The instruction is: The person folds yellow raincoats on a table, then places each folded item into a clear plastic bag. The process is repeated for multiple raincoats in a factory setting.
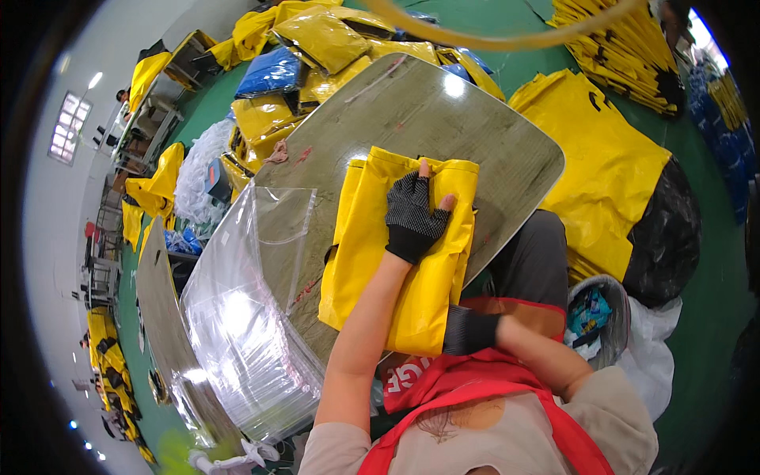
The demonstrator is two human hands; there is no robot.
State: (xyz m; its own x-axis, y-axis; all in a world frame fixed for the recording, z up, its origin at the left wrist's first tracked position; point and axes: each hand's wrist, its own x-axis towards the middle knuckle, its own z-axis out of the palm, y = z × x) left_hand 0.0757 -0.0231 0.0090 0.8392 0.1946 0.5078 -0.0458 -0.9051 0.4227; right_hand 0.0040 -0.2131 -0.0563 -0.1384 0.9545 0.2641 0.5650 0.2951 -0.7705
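A folded yellow sheet of smooth, waterproof-looking fabric (360, 237) lies on the grey-brown tabletop (443, 103), its near end reaching over the edge toward my body. My left hand (416, 215), in a black dotted glove with bare fingertips, rests flat on the far half of the bundle, thumb apart from the fingers. At the bundle's near right corner is my right hand (472, 330), also in a black glove. Its fingers go out of sight at or beneath the fabric, so their grip is hidden. Left of the bundle, a stack of clear plastic bags (245, 317) lies partly on the tabletop.
Bagged yellow packs (321, 39) and a blue one (269, 73) pile up beyond the table. On the right lie spread yellow pieces (594, 166), a black plastic bag (665, 229) and a bin (613, 317) holding scraps. A curved yellowish band (507, 38) crosses the top.
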